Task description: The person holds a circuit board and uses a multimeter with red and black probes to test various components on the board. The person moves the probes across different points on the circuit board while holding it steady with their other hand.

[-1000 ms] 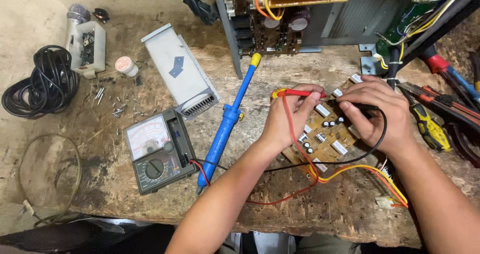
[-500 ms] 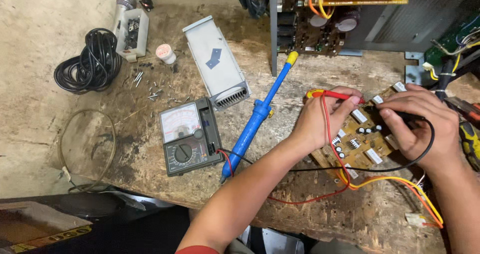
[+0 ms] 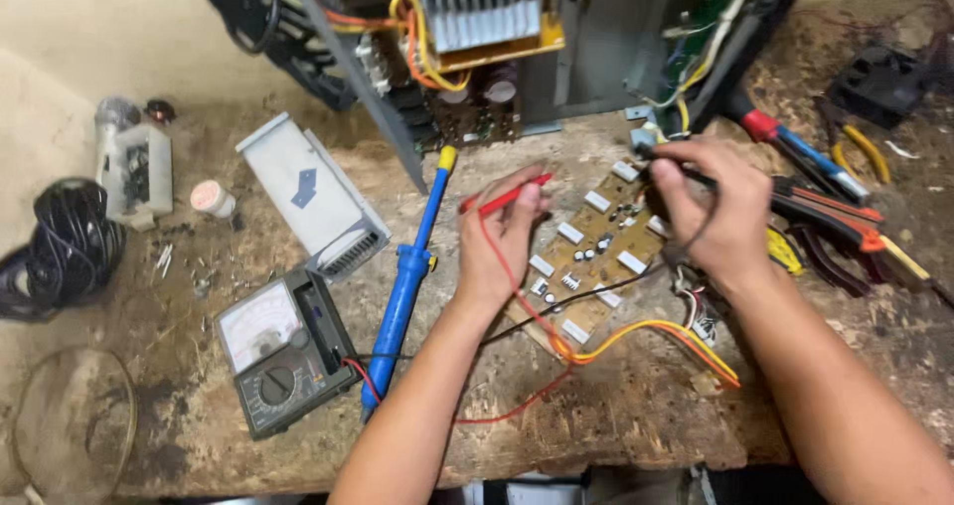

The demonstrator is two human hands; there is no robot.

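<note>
Your left hand pinches the red probe; your right hand pinches the black probe above the circuit board on the bench; it's likely light, stiff, fragile, so hold its edges

Worn workbench under multimeter, circuit board

Both forearms bare, no sleeves, rings or watch.
</note>
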